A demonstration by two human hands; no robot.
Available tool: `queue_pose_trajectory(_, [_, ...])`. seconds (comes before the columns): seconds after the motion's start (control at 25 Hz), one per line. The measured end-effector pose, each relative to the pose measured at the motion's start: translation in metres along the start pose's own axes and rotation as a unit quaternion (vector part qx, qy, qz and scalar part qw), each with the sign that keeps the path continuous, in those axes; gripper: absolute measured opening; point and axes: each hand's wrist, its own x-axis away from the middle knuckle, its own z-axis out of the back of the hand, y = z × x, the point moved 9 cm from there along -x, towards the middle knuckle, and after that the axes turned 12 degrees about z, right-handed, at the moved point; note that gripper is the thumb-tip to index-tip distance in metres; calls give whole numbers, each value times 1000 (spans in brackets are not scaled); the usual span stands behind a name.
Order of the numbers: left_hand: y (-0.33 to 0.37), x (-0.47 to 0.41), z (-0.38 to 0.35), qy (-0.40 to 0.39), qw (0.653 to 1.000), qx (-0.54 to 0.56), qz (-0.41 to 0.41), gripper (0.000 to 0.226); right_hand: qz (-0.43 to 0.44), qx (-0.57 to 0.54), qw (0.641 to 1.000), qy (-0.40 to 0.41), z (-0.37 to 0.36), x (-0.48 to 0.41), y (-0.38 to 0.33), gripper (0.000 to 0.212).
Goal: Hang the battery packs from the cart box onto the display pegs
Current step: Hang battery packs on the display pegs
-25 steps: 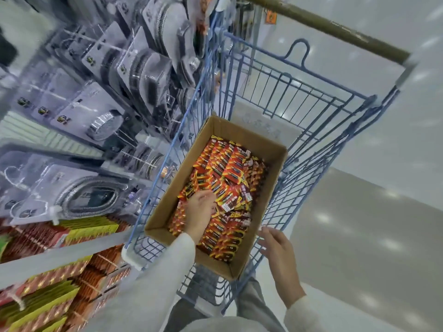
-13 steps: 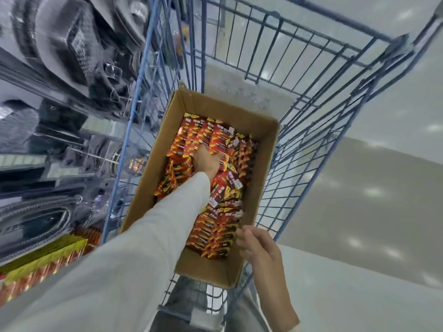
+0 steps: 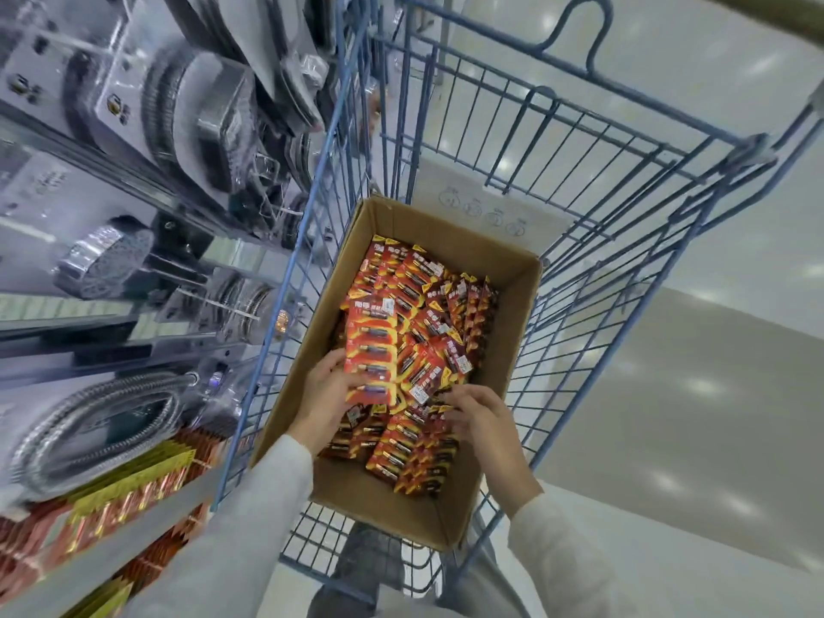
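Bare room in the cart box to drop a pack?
Bare cardboard at the near end of the box, between the battery packs and the near wall. Bare cart floor just outside that wall. Elsewhere packs crowd the box, left hand and right hand among them.

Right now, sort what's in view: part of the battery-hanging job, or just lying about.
Job: left hand gripping battery packs; right hand in the cardboard box; blue cart; display packs.
Lying about: shower hose; shower head.

My left hand (image 3: pixel 327 390) grips a strip of packs (image 3: pixel 372 345) in the box (image 3: pixel 512 314); my right hand (image 3: pixel 484 423) touches loose packs (image 3: pixel 414 452).
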Motion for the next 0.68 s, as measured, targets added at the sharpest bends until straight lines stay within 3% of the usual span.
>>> queue_pose_trajectory(0.24, [-49,50,49,-25,997,73,13,53,-40,22,999,-28,-25,-73,10,22])
queue_pose_trajectory(0.36, [-77,65,71,8,997,80,20,57,-6,130,991,-22,-26,-101,9,37])
queue_pose_trajectory(0.48, [-102,76,87,36,995,89,30,59,22,217,976,-29,-32,-111,11,39])
queue_pose_trajectory(0.68, [-120,75,92,49,992,111,47,63,16,238,970,-34,-42,-113,36,48])
